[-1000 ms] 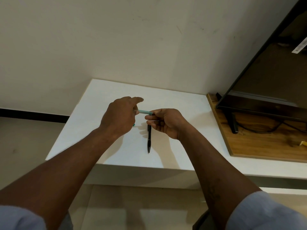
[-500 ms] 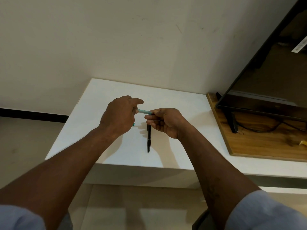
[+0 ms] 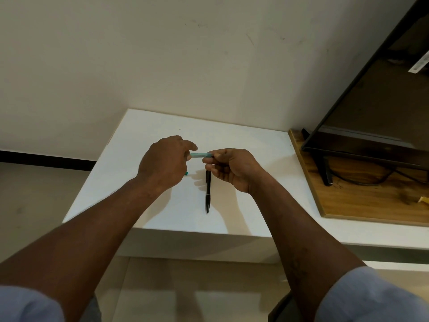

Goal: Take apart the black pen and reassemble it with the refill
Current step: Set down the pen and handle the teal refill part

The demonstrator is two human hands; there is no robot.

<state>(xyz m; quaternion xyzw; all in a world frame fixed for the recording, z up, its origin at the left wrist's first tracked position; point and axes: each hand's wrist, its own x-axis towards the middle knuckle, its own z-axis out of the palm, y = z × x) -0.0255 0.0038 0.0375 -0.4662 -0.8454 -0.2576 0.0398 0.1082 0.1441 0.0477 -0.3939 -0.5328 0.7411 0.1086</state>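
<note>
Gripping 1 end of a teal pen (image 3: pixel 200 155), left hand (image 3: pixel 162 163) curls round it above the tabletop (image 3: pixel 151 126); right hand (image 3: pixel 234 168) pinches the other end. Black pen (image 3: pixel 208 194) lies flat, untouched, just below right hand, tip toward front edge.

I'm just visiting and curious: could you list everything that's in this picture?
Table: one, white, against the wall.
Black pen: one, black, lying on the table near its front edge.
Teal pen: one, teal, held in the air above the table.
Board: one, brown wood, right of the table.
Television: one, black, standing on the board.
Cable: one, black, on the board beside the television's foot.
Left hand: one, fingers pinching the teal pen's left end.
Right hand: one, fingers pinching its right end.
</note>
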